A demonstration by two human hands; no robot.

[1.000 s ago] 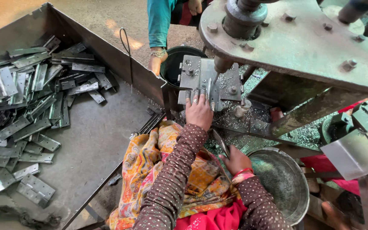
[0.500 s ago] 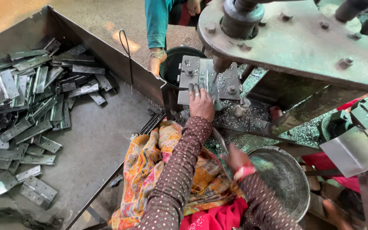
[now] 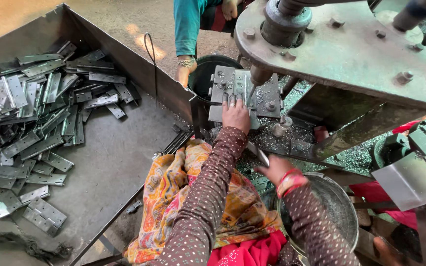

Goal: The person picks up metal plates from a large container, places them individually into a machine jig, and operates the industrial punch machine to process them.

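1. The hinge plate lies flat on the grey fixture block of the press, just beside the round punch that hangs over it, presumably so that the tool meets it squarely.
2. Your left hand rests on the near edge of that plate, fingers laid together and flat on the metal, pinning rather than gripping it; the palm stays back from the punch.
3. Your right hand sits lower, near your lap, closed on a thin metal strip that sticks out toward the press; how tightly you hold it cannot be told.
4. Just beside that hand stands a round metal bowl, close enough to reach without leaning.
5. Metal shavings cover the press bed around the fixture.
6. To your left, the big steel tray holds a heap of finished-looking hinges, well apart from the press.
7. Beyond the black bucket, another person's hand in a teal sleeve hangs down.
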